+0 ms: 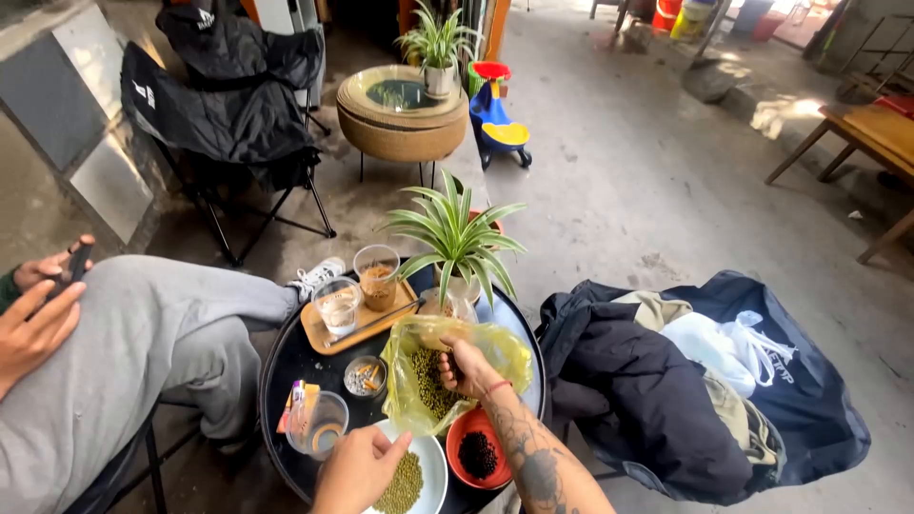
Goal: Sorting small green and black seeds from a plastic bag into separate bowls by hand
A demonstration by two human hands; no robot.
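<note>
My right hand [466, 369] grips the open mouth of a yellowish plastic bag [428, 376] that holds green beans. My left hand [360, 466] rests with fingers apart on the rim of a white plate [433, 466], which carries a small heap of the same green beans [403, 484]. A red bowl [464, 436] with dark seeds sits just right of the plate, under my right forearm. All of this stands on a small round black table [286, 366].
A wooden tray [328, 338] with two glasses, an ashtray [365, 377], a plastic cup [322, 424] and a potted plant [457, 243] share the table. Another person in grey trousers [124, 352] sits at left holding a phone. A chair with dark clothing [666, 381] stands right.
</note>
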